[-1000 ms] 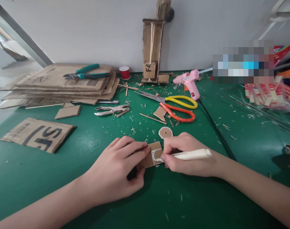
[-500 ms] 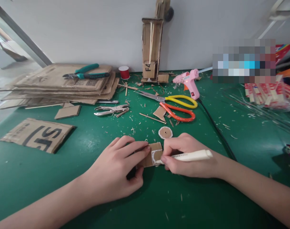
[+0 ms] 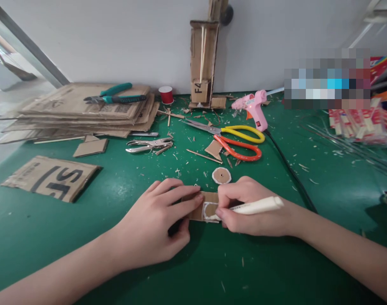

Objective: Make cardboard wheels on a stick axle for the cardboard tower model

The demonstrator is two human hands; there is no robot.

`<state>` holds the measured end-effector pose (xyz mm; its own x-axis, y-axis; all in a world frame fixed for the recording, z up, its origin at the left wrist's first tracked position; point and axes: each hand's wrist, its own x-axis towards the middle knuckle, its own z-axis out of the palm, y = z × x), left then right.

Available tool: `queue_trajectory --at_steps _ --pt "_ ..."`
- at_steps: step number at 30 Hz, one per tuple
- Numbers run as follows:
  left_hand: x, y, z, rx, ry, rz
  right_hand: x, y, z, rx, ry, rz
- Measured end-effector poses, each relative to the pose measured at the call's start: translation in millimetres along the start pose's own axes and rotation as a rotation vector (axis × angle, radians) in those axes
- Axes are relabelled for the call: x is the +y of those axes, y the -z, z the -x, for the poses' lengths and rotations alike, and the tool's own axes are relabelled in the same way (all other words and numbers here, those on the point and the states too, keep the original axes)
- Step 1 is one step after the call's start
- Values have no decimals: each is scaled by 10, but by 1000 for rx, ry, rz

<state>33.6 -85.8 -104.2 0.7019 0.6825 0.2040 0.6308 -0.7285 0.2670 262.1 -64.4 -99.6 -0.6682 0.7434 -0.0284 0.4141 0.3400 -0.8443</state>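
Note:
A small piece of cardboard [image 3: 197,215] lies on the green table, with white marker lines forming a square and a rounded outline at its right end. My left hand [image 3: 163,218] grips its left part, fingers across the top and thumb at the near side. In my right hand [image 3: 244,207] is a white marker [image 3: 258,206], pinched like a pen, its tip down at the white outline. Those right fingers cover the cardboard's right edge. Just beyond lies a round cardboard disc [image 3: 221,175] with a white rim and a small centre hole.
Orange-and-yellow-handled scissors [image 3: 226,135], a hole punch [image 3: 148,145] and a pink glue gun [image 3: 252,108] lie farther back among scraps. Pliers [image 3: 117,95] rest on stacked cardboard [image 3: 75,114] at left. A tall cardboard structure [image 3: 204,63] stands against the wall.
The cardboard piece has turned slightly under my left hand. My right hand's marker tip has shifted a little to the right, and the white line near the close edge looks longer.

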Motion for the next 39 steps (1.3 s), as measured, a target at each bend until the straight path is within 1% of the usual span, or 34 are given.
queue_trajectory --at_steps 13,23,30,34,36,39 --pt "16 21 0 -24 26 0 -39 6 2 -35 -28 -23" --pt "24 32 -6 -48 29 11 -25 3 -5 -36 -22 -27" --pt "5 26 -13 -45 9 7 -34 -9 20 -60 -59 -158" --pt "-2 30 -15 -53 -16 -6 -49 8 19 -16 -100 -315" --pt "-9 59 -41 -87 -24 -1 -51 11 10 32 -102 -415" --pt "-23 147 -120 -181 -26 49 -44 1 -7 84 -87 -496"
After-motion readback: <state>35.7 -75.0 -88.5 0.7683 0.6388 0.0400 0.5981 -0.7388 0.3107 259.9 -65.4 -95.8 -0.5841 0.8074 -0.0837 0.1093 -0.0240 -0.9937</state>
